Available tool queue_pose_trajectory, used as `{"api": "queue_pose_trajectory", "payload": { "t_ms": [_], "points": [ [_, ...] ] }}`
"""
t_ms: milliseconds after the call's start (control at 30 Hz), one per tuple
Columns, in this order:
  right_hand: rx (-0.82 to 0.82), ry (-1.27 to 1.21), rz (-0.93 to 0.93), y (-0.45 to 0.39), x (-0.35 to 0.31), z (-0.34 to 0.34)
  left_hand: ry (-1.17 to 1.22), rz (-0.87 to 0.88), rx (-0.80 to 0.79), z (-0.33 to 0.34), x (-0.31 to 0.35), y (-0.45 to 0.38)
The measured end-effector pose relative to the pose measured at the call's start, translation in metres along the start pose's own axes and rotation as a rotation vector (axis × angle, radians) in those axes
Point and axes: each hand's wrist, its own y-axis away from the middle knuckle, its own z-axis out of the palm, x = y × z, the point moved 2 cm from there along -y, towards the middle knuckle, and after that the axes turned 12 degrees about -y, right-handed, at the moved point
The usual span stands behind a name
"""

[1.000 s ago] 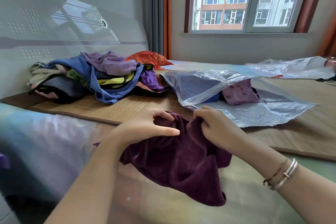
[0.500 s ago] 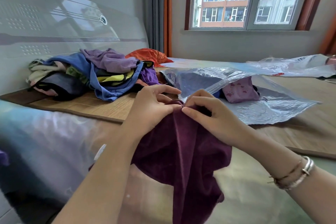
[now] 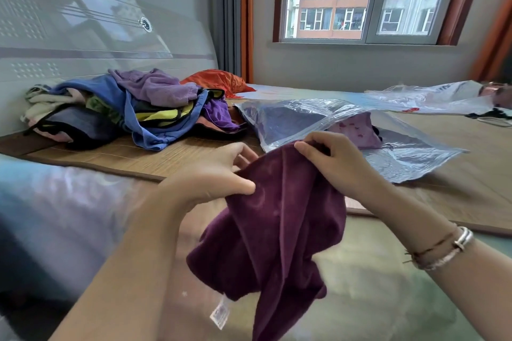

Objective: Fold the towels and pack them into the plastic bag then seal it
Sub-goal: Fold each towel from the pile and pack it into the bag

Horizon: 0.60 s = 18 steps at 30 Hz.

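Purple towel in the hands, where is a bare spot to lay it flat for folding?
Best spot: the bare mat between the clothes pile and the plastic bag, just beyond the left hand. Another lies right of the bag, before the second bag. By the headboard it is crowded with clothes. Both hands, right hand too, hold the dark purple towel.

Both hands hold up a dark purple towel at centre frame: the left hand pinches its edge at nine o'clock, the right hand grips the top at one o'clock. A clear plastic bag lies beyond on the mat; a towel pile sits toward ten o'clock.
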Motion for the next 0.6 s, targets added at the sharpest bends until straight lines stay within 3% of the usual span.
{"api": "queue_pose_trajectory", "payload": {
  "t_ms": [167, 300, 467, 600],
  "points": [
    [0.11, -0.012, 0.09, 0.001, 0.009, -0.016, 0.346, -0.076, 0.099, -0.004, -0.005, -0.002],
    [0.129, 0.054, 0.024, 0.006, -0.002, -0.014, 0.633, -0.116, 0.17, 0.004, 0.002, -0.007],
    [-0.085, -0.338, -0.018, 0.012, -0.036, -0.003, 0.784, -0.084, 0.165, 0.015, 0.018, -0.012],
    [-0.053, -0.348, -0.043, 0.009, -0.033, 0.001, 0.877, -0.019, 0.103, 0.017, 0.025, -0.016]
  ]
}}
